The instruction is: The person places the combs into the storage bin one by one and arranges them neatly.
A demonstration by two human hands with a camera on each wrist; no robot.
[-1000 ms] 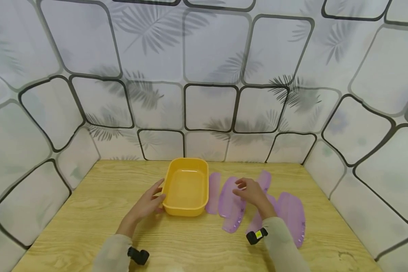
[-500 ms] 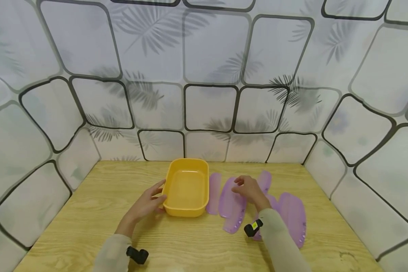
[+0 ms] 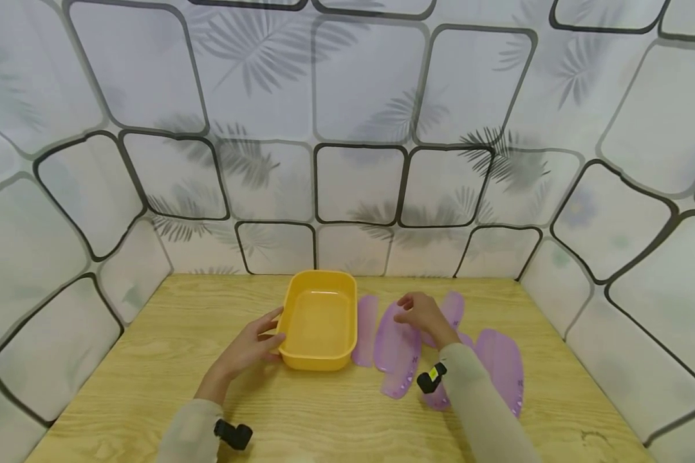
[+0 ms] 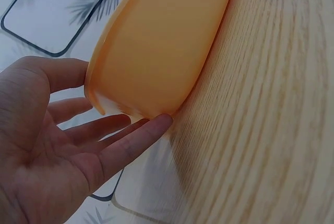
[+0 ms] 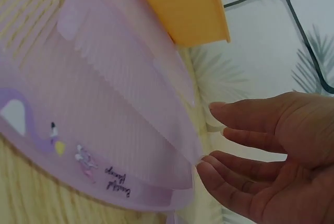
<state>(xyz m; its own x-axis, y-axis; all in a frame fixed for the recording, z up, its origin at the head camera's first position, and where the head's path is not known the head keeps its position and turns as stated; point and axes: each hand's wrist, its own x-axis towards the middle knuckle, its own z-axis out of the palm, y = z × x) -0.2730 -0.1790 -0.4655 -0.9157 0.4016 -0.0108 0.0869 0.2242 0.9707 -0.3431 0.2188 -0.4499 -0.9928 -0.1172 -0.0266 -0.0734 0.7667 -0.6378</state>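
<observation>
A yellow plastic basin [image 3: 318, 321] stands on the table. My left hand [image 3: 251, 347] rests against its left side. In the left wrist view the fingers [image 4: 135, 143] spread loosely along the basin's wall, the thumb by the rim. To the right lie several translucent purple combs. My right hand [image 3: 425, 315] hovers at the far end of a wide purple comb [image 3: 395, 337], its thumb and fingers apart. In the right wrist view the fingertips [image 5: 203, 165] come right up to the end of that comb; contact is hard to tell. A narrower comb [image 3: 399, 382] overlaps it.
A slim purple comb [image 3: 366, 334] lies beside the basin. Another wide comb [image 3: 500, 366] lies at the right, and further combs, one a narrow comb [image 3: 453, 307], are partly under the right forearm. A patterned cloth wall [image 3: 353, 186] closes off the back and sides of the wooden table [image 3: 324, 418].
My right hand and forearm have shifted slightly away from me, over the wide comb's far end. My left hand and the basin have stayed in place.
</observation>
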